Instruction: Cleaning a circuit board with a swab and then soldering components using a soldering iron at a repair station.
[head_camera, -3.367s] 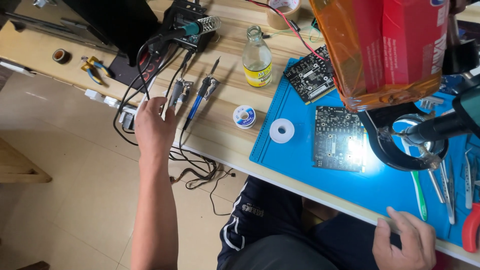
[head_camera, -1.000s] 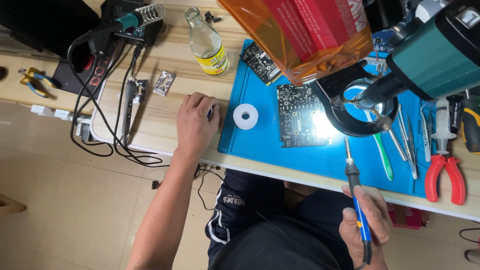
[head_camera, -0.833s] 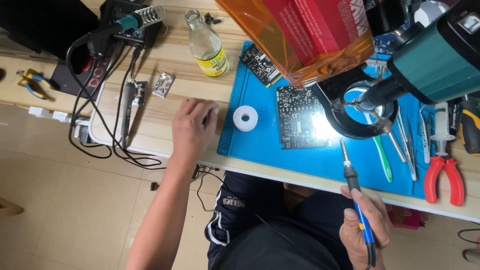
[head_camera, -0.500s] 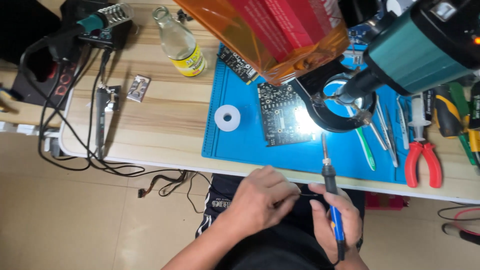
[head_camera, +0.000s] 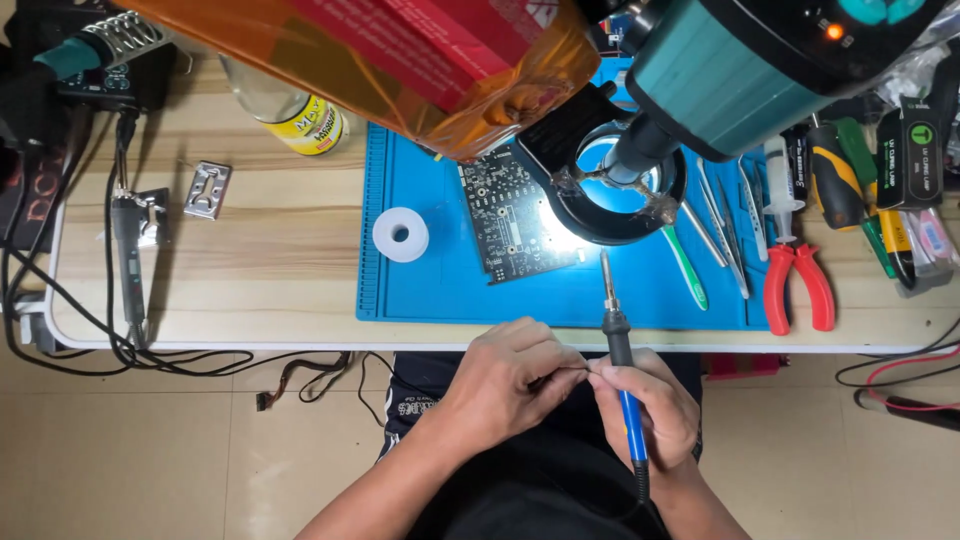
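Electronics repair workshop: circuit board (head_camera: 515, 212), blue mat (head_camera: 440, 290), soldering iron (head_camera: 622, 370), pliers (head_camera: 797, 285).

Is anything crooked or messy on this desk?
The black circuit board lies tilted on the blue mat, not square with its edges. Dark cables spill in a tangle over the table's front edge. The right hand grips a soldering iron; nothing looks spilled or broken.

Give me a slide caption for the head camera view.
Right hand holds a soldering iron, left hand touching it, before a blue mat.
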